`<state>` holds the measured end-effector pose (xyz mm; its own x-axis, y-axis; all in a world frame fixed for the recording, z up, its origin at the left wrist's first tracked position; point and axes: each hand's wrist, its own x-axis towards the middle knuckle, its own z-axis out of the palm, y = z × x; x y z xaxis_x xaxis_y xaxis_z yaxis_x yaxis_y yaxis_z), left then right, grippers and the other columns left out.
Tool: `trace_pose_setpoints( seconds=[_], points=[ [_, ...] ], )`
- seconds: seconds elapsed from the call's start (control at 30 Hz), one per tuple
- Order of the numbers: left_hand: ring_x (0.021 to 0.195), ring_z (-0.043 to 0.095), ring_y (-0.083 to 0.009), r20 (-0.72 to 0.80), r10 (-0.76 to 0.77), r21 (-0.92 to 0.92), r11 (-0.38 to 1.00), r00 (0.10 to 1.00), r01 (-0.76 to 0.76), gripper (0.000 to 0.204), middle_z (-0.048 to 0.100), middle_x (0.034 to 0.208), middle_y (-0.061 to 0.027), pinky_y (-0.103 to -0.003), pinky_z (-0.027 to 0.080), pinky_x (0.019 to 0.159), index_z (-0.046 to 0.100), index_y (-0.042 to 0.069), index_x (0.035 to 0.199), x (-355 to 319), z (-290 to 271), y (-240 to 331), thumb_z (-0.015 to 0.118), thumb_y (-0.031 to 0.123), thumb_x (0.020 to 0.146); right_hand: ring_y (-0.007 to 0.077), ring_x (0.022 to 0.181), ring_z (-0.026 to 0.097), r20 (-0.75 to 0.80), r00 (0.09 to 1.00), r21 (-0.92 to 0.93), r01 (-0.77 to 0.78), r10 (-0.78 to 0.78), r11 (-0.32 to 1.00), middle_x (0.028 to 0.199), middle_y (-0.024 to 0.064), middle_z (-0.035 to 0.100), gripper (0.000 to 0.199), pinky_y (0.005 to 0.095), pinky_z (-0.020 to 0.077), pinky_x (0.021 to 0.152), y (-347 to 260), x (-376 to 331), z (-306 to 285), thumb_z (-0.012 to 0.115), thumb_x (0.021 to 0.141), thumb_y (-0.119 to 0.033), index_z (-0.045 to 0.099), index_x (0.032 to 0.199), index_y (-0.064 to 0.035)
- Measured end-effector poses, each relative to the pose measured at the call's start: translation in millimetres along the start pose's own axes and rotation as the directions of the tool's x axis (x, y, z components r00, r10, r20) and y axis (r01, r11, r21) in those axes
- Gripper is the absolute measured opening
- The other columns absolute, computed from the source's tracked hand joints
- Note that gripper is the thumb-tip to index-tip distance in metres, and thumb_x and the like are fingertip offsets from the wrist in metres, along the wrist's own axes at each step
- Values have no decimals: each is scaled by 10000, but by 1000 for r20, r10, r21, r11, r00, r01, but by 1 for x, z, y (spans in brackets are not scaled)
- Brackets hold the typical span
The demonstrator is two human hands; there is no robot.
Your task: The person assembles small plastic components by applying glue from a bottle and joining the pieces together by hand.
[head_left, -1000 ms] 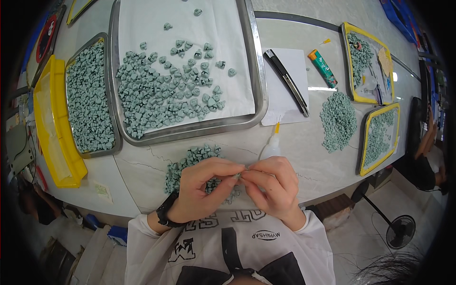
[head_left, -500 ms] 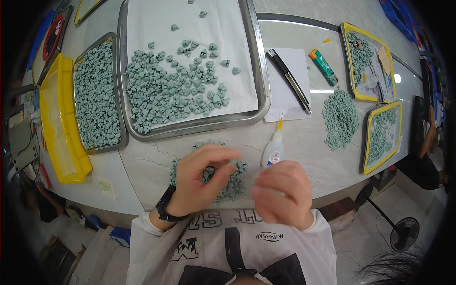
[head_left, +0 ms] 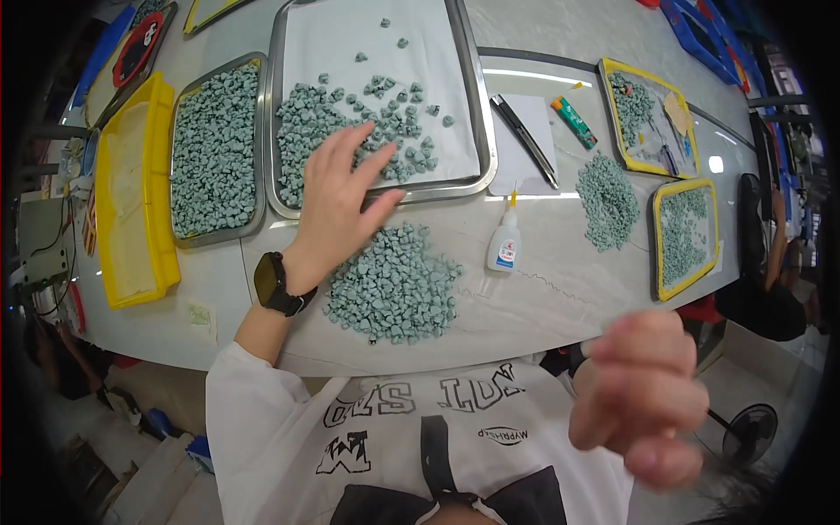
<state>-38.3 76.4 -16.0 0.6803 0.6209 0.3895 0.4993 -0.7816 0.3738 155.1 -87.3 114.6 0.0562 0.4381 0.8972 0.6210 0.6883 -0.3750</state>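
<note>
Compared with a second earlier, when both hands were pressed together over the near pile of green pieces (head_left: 394, 284), my left hand (head_left: 341, 197) had gone forward and lay flat across the front rim of the large steel tray (head_left: 468, 96), fingers spread and pinching nothing, fingertips resting among the green pieces on the tray's white liner (head_left: 350, 122). My right hand (head_left: 643, 407) had pulled back toward my chest, well clear of the tray and off the table edge; it was blurred, fingers loosely curled, and I could not tell whether it held anything. The glue bottle (head_left: 505, 241), which half a second earlier stood close above that hand, stood alone, upright, just in front of the tray's right corner. I judged that the piece worked on was being laid down with the tray's batch, though the piece itself could not be picked out. Materials: the pieces were small, matte, grey-green, lumpy and folded-looking, all of like size. The tray was brushed metal with a raised rolled rim; left of it sat a smaller steel tray (head_left: 188, 232) packed full, and beyond that a yellow plastic bin (head_left: 166, 184). Right of the tray lay white paper (head_left: 525, 175) with a black pen (head_left: 523, 129). The tabletop (head_left: 560, 297) was pale, veined stone, smooth and glossy.
</note>
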Motion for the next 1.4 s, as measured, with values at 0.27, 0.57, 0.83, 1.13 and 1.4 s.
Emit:
trace_pose_setpoints(
  seconds=[0.27, 0.57, 0.83, 1.13, 1.4],
  points=[
    [1382, 268, -372, 261, 242, 70, 961, 935, -268, 561, 323, 1486, -162, -639, 210, 1067, 475, 129, 1355, 49, 30, 2, 631, 333, 856, 290, 942, 586, 461, 773, -337, -301, 436, 892, 1055, 147, 593, 416, 334, 472, 806, 107, -33, 43, 567, 735, 136, 601, 1118, -22],
    [1356, 333, -339, 330, 198, 92, 966, 923, -240, 468, 398, 1436, -123, -604, 237, 1076, 499, 130, 1320, 60, 29, -32, 592, 287, 888, 205, 804, 572, 113, 788, -250, -567, 605, 785, 884, 113, 610, 257, 279, 456, 722, 92, -104, 1, 520, 737, 152, 626, 925, 12],
    [1367, 320, -340, 279, 255, 57, 958, 926, -281, 569, 358, 1479, -125, -594, 230, 1084, 437, 105, 1377, 72, 31, -12, 617, 278, 866, 225, 743, 594, 82, 773, -204, -605, 630, 769, 834, 116, 619, 282, 278, 477, 638, 89, -112, 11, 529, 699, 175, 643, 899, 14],
    [1324, 413, -274, 391, 227, -34, 972, 892, -232, 434, 485, 1389, -87, -547, 256, 1101, 557, 61, 1236, 62, 26, -18, 655, 193, 834, 228, 698, 583, 135, 765, -100, -621, 630, 777, 819, 115, 623, 299, 294, 474, 599, 80, -110, 3, 550, 655, 162, 651, 893, 13],
    [1295, 434, -271, 345, 260, -20, 963, 902, -270, 336, 537, 1309, -71, -530, 316, 1071, 593, 84, 1152, 60, 22, -27, 661, 188, 840, 224, 666, 569, 160, 771, -66, -614, 616, 786, 799, 97, 624, 288, 298, 463, 580, 80, -110, 2, 566, 633, 141, 661, 864, -3]
  ],
)
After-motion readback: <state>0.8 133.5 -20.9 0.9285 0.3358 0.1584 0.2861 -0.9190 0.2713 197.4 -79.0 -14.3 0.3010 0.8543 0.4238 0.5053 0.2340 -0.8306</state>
